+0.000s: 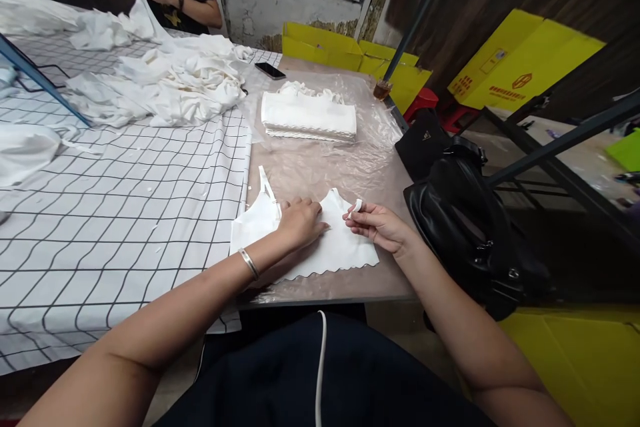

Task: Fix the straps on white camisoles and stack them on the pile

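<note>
Hands (300,221) on 1 white garment (320,250)

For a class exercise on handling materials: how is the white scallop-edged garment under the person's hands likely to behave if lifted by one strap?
The white garment would probably go floppy: it lies flat as thin cloth under the left hand. It looks light, since the right hand lifts its strap with the fingertips alone. It may slide easily on the clear plastic sheet.
</note>
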The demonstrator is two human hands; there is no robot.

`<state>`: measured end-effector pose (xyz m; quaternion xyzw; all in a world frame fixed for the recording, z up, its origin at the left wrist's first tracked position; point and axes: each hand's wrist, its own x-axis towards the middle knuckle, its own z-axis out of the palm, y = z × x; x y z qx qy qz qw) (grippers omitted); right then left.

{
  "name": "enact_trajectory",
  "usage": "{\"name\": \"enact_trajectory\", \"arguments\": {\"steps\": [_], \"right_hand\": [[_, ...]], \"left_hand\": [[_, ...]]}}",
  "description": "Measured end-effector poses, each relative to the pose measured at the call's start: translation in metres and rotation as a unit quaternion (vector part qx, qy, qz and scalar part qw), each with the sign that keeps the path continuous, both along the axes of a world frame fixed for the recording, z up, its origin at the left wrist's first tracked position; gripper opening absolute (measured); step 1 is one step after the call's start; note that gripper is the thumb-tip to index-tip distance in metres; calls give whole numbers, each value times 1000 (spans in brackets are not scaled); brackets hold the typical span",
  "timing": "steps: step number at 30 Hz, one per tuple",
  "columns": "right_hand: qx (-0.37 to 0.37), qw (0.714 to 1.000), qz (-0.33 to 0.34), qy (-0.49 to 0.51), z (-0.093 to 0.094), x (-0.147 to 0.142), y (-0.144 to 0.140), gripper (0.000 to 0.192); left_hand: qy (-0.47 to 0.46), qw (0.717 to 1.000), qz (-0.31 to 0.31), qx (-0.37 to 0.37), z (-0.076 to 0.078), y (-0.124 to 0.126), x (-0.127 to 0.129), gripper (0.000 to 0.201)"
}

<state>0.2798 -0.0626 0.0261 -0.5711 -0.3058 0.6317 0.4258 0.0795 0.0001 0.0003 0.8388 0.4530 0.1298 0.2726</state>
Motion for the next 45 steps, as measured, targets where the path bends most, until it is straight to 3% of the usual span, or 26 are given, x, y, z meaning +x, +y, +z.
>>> {"name": "enact_trajectory", "arguments": {"steps": [4,7,11,14,19,27,37,39,41,43,45], "right_hand": [[45,997,-16,-54,-6,-3,13,29],[99,989,-18,-110,-12,-8,21,32],[178,965,11,-192,-21,-9,31,27],[217,940,49,-259,-26,-5,34,19],[221,929,103,-279,-31,3,30,16],[223,920,121,-298,-30,2,29,15],[236,931,55,-273,-37,-16,30,15],[226,939,38,-256,-38,-21,30,16],[203,954,26,-220,-37,-24,31,17],[162,975,21,-152,-32,-24,34,21],[107,992,27,-65,-26,-22,41,26]], "left_hand": [[-14,999,1,-43,-1,1,7,20],[-74,994,24,-78,-2,2,11,21],[-155,980,57,-108,-5,1,15,19],[-135,984,56,-98,-8,0,17,15],[-110,990,41,-82,-9,-2,19,14],[-143,982,49,-114,-7,-2,19,17],[-148,981,48,-118,-8,0,21,20],[-118,988,41,-91,-7,-3,20,14],[-65,997,29,-10,-4,-12,15,6],[-25,995,-18,91,-3,-27,8,25],[-8,983,-110,148,-6,-43,0,37]]}}
